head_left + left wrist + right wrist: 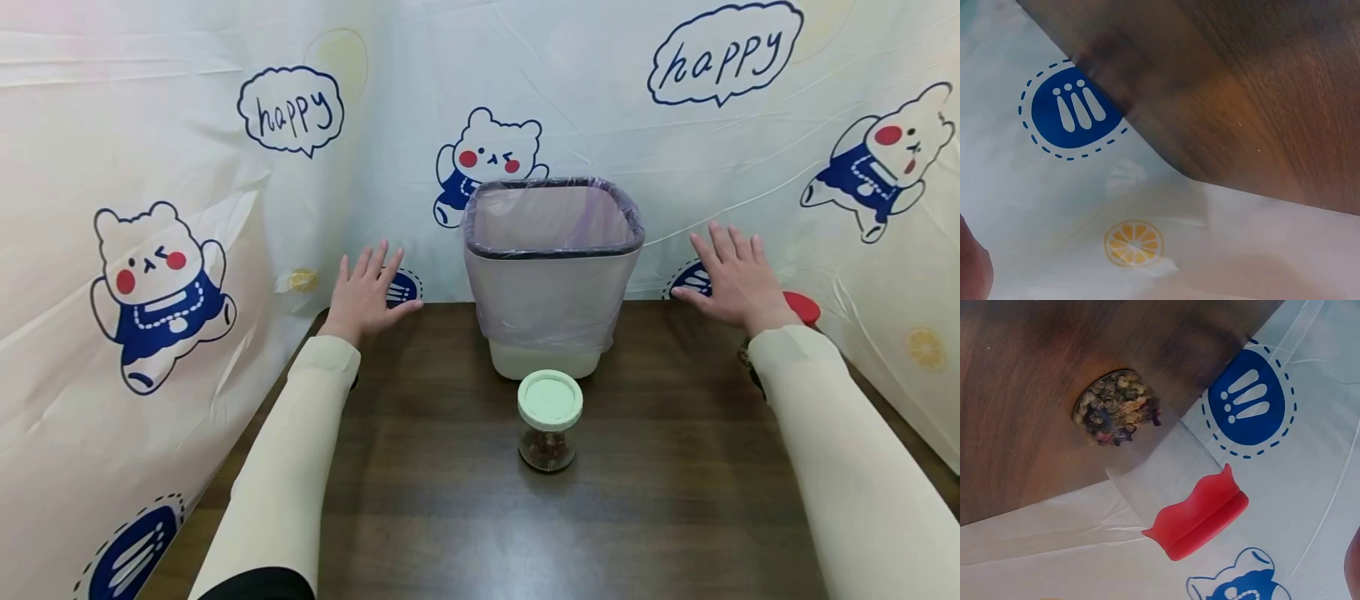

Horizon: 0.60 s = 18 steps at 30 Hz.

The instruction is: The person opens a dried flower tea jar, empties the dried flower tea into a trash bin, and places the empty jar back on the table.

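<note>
My left hand [369, 292] is held out over the back left of the table, fingers spread and straight, holding nothing. Likewise my right hand [738, 282] reaches over the back right with spread fingers and holds nothing. Between them stands a waste bin [547, 300] lined with a thin purplish bag. In front of it is a small glass jar [550, 408] with a pale green lid and dark contents. Beside my right wrist stands a clear jar with a red lid [1200, 512], holding dried flowers [1116, 409]; the head view shows only some red of it.
The brown wooden table [450, 533] ends at a pale printed sheet [397, 108] with bears and "happy" bubbles, which hangs behind it and along both sides.
</note>
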{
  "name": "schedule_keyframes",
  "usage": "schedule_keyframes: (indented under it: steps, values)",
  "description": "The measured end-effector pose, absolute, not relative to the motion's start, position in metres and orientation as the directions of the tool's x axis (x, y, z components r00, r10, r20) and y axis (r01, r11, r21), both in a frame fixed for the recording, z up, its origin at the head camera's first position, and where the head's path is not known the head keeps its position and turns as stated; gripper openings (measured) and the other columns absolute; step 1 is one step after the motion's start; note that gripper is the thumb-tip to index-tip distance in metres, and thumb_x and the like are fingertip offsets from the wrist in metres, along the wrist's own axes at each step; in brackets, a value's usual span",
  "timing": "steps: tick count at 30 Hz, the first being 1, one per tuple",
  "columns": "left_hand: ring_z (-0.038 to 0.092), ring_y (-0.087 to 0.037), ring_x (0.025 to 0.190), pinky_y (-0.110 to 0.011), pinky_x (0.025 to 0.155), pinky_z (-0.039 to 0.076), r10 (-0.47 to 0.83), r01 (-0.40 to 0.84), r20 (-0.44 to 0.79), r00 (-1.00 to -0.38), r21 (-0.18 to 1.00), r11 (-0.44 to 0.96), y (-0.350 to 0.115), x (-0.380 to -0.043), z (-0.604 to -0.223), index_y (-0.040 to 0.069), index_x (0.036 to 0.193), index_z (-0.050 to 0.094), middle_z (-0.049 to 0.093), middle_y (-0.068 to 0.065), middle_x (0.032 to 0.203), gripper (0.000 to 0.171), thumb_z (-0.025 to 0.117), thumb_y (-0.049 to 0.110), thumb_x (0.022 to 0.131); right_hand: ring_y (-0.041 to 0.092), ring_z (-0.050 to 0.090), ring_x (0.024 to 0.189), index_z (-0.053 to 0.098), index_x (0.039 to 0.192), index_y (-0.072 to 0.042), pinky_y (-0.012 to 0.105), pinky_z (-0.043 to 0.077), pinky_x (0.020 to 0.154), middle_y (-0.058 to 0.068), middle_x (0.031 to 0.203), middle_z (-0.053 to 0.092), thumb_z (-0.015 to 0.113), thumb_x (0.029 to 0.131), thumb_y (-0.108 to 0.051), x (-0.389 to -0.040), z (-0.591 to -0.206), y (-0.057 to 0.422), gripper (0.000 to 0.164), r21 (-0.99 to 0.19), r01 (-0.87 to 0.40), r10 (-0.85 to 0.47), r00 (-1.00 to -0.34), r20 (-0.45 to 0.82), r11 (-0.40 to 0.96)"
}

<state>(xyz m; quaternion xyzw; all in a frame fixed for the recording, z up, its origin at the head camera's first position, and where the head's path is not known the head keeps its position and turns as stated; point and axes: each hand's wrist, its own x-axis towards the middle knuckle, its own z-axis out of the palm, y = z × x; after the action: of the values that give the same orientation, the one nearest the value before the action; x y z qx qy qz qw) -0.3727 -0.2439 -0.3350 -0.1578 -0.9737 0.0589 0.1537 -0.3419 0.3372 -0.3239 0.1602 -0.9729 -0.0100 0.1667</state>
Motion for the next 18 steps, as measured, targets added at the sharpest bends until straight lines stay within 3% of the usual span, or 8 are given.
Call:
schedule_keyframes:
  steps: [10, 18]
  values:
    - [0.011, -0.038, 0.145, -0.061, 0.111, 0.002, 0.34, 0.327, 0.278, -0.898, -0.096, 0.94, -0.237, -0.368, -0.336, 0.021, 0.157, 0.007, 0.003, -0.012, 0.162, 0.096, 0.036, 0.078, 0.086, 0.043, 0.006, 0.143, 0.012, 0.155, -0.005, 0.057, -0.005, 0.112, 0.026, 0.158, 0.003, 0.051, 0.093, -0.058, -0.339, -0.32, 0.333, 0.091, 0.048, -0.353, -0.349, -0.881, 0.319, 0.934]
    - [0.009, -0.037, 0.145, -0.058, 0.112, 0.0, 0.339, 0.342, 0.272, -0.901, -0.036, 0.939, -0.232, -0.364, -0.333, 0.021, 0.157, 0.005, 0.004, -0.012, 0.162, 0.095, 0.038, 0.076, 0.087, 0.044, 0.008, 0.143, 0.015, 0.154, -0.003, 0.055, -0.004, 0.113, 0.028, 0.157, 0.009, 0.051, 0.094, -0.056, -0.334, -0.313, 0.325, 0.088, 0.01, -0.378, -0.362, -0.878, 0.314, 0.926]
